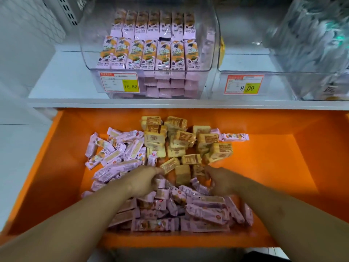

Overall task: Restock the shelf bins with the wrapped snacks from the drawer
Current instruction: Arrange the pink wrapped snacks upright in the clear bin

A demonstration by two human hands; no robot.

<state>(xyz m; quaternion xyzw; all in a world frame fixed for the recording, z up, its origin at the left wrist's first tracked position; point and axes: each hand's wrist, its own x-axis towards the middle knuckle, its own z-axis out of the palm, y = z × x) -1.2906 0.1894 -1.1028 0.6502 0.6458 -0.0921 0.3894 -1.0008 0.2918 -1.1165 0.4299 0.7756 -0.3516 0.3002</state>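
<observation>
An open orange drawer [283,167] holds several pink wrapped snacks [207,212] at the left and front, and several tan wrapped cakes [181,137] at the back middle. My left hand [141,180] reaches into the pile, its fingers curled down among pink packets near a tan cake [170,165]. My right hand [221,181] is beside it, fingers curled into the packets; what each hand holds is hidden. Above, a clear shelf bin [213,53] is stacked with rows of pink snacks [149,52]. A second clear bin [245,61] to the right is mostly bare.
A white shelf [66,80] carries both bins, with price tags reading 15.80 [120,82] and 8.00 [243,84]. A clear plastic bag of packets [317,44] sits at the right end of the second bin. A white wall lies to the left.
</observation>
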